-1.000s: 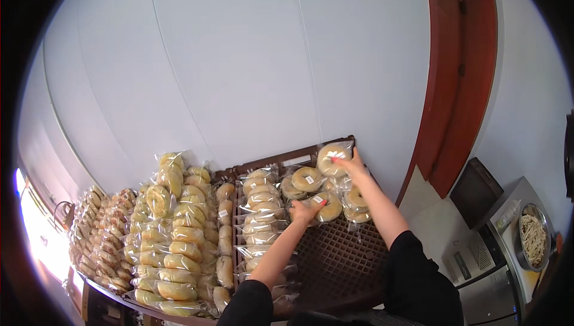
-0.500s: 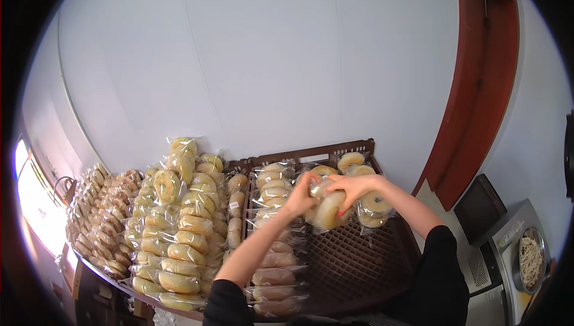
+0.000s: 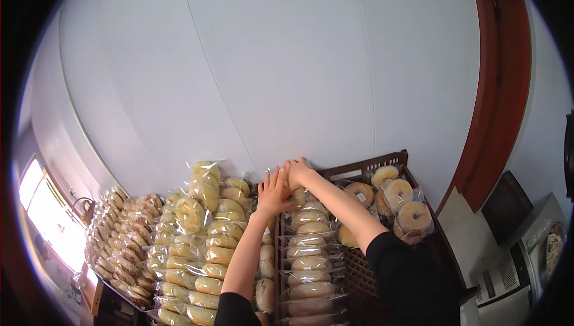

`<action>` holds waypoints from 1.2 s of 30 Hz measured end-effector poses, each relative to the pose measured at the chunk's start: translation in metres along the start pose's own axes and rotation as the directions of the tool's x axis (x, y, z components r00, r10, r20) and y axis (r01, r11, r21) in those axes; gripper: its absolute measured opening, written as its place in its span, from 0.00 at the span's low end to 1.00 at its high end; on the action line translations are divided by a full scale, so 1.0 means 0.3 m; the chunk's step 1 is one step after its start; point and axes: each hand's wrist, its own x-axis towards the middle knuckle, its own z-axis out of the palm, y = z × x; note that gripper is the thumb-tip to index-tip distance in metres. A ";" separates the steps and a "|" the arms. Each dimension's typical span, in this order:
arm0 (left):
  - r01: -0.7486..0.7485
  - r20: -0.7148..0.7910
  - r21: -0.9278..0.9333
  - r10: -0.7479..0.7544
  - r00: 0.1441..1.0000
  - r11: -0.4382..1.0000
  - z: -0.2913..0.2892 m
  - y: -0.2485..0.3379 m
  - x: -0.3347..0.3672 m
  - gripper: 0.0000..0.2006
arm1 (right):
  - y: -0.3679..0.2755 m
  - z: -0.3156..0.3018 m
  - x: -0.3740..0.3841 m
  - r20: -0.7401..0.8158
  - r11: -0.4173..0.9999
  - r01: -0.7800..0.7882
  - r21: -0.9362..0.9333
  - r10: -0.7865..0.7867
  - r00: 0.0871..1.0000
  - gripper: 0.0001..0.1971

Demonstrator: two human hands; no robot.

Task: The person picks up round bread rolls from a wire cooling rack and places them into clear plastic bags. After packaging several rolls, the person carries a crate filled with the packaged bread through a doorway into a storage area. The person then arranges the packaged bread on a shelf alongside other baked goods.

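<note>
My left hand (image 3: 273,194) lies at the far left corner of the brown plastic crate, fingers stretched out and spread, its thumb against a bagged bagel (image 3: 297,196). Just right of it, my right hand (image 3: 298,172) reaches over the far end of the same row. Its fingers curl over that bagel, though their tips are partly hidden. A row of bagels in clear bags (image 3: 311,262) runs toward me below the hands. In the crate's right half lie several loose bagged bagels (image 3: 414,216).
The crate's rim (image 3: 368,164) stands close to the pale wall (image 3: 275,57). Left of it, bagged yellowish bagels (image 3: 218,254) and brownish bagged bread (image 3: 128,248) lie in stacked rows. At right are a bowl of pale strips (image 3: 555,248) and a reddish-brown door frame (image 3: 499,87).
Both hands have moved left, from above the crate's right half to the far end of its left row. The bagel they held there now sits at that row's end. The view has shifted.
</note>
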 end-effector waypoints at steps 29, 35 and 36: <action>-0.269 0.445 0.179 0.166 0.880 0.946 0.467 0.446 0.042 0.40 | 0.124 0.213 -1.049 0.133 0.784 -0.198 0.588 0.147 0.980 0.58; -0.116 0.393 0.224 0.019 0.919 0.968 0.537 0.504 0.124 0.40 | 0.228 0.229 -1.120 0.371 0.258 -0.383 0.887 0.098 0.924 0.42; -0.080 0.422 0.075 0.041 0.906 0.994 0.543 0.473 0.116 0.37 | 0.235 0.175 -1.105 0.465 0.202 -0.469 0.860 0.071 0.882 0.38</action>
